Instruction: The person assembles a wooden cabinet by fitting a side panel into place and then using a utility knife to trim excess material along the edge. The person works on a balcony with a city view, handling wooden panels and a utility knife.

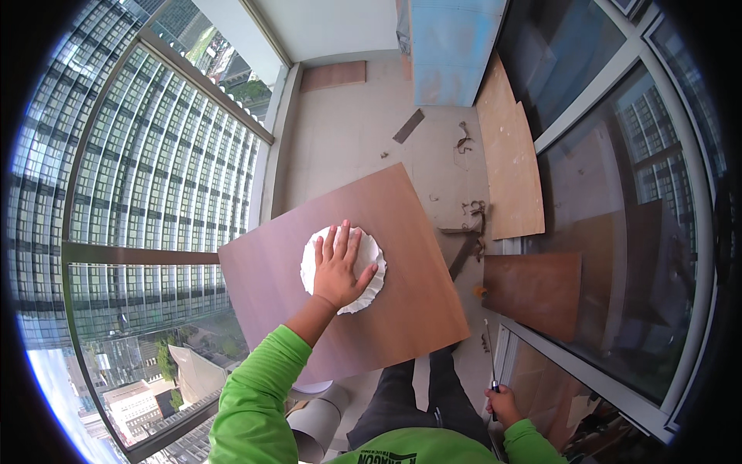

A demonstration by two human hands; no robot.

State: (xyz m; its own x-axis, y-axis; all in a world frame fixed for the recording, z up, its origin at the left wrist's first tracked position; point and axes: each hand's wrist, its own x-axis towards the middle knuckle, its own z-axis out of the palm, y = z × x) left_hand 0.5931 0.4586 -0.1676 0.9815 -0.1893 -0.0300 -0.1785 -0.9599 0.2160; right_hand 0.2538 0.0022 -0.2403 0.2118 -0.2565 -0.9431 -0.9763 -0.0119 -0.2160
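A square brown wood-look board (417, 255) lies tilted in front of my legs. On its middle rests a round white disc (369, 284) with a ruffled, crinkled edge. My left hand (338, 267) lies flat on this disc with its fingers stretched out and a little apart, gripping nothing. Down at the right, beside my thigh, my right hand (504, 405) is closed round the dark handle of a long, thin-bladed tool (489, 354). Its blade points away from me; I cannot tell whether it is a knife or another tool. What supports the board is mostly hidden under it.
Tall windows (162, 193) run along the left. Glass doors (610, 224) stand at the right, with a pale wooden panel (512, 166) and a brown board (533, 296) nearby. Scraps (473, 209) and a dark strip (408, 126) lie on the floor. A blue panel (452, 54) stands at the back.
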